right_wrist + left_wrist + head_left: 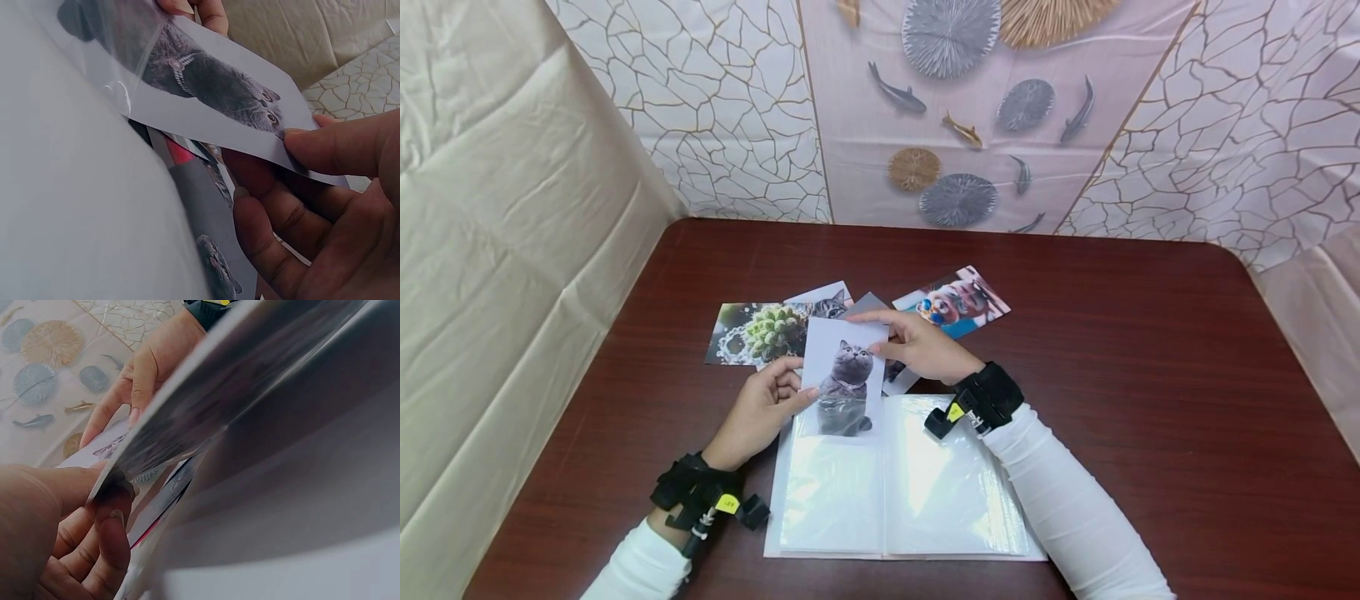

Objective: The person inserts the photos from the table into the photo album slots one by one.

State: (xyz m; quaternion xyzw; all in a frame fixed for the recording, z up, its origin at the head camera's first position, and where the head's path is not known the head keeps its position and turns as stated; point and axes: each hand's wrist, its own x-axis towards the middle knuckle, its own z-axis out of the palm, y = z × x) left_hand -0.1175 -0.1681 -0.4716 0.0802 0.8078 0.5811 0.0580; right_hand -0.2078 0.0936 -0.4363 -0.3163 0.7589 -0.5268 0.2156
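A photo of a grey cat (853,367) sits with its lower part inside a clear sleeve of an open photo album (955,500); its upper part sticks out above the page. My right hand (928,346) pinches the photo near its top right corner, thumb on the printed face and fingers behind, as the right wrist view shows. My left hand (767,404) pinches the left edge of the album page (187,394) at the sleeve's mouth. In the left wrist view, the raised page hides much of the photo.
Behind the album lie several loose photos: a succulent photo (771,333) at left, a pink-and-blue photo (958,300) at right, and another cat photo (215,262) partly covered. All rest on a dark red-brown table (1150,417). A patterned cloth (737,108) hangs behind it.
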